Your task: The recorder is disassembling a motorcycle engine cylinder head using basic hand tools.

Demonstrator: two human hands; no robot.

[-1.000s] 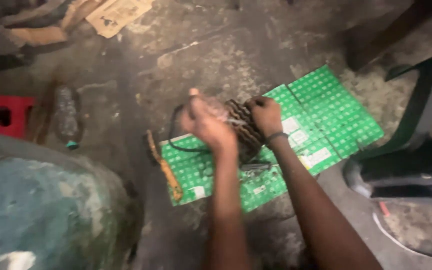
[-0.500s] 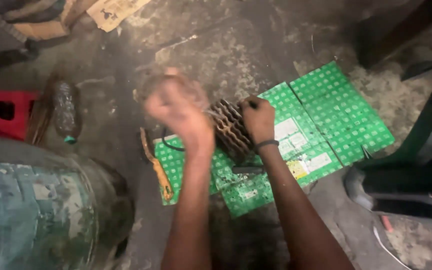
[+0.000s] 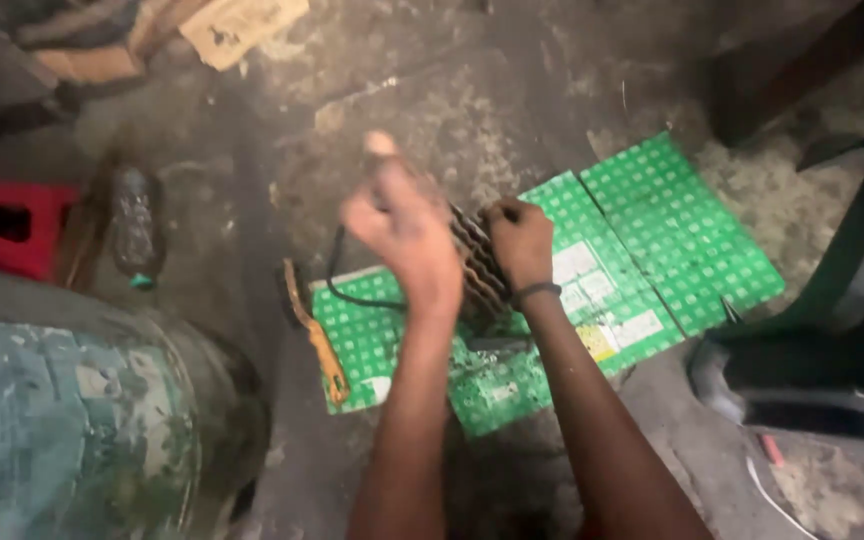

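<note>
Rusty finned metal part (image 3: 477, 268), dark, gripped by right hand (image 3: 520, 243)

Both bare forearms are reaching forward and away from the body. The left hand (image 3: 404, 232) is hanging raised and blurred, fingers curled loosely into a fist. The right hand (image 3: 520, 240) is lying lower, fingers curled and gripping downward, a dark band circling its wrist.

Grimy concrete floor (image 3: 512, 90), bearing flattened green printed cardboard (image 3: 672, 230), an orange-handled tool (image 3: 317, 335) at its left edge, a plastic bottle (image 3: 134, 225), a red crate (image 3: 7, 225).
</note>
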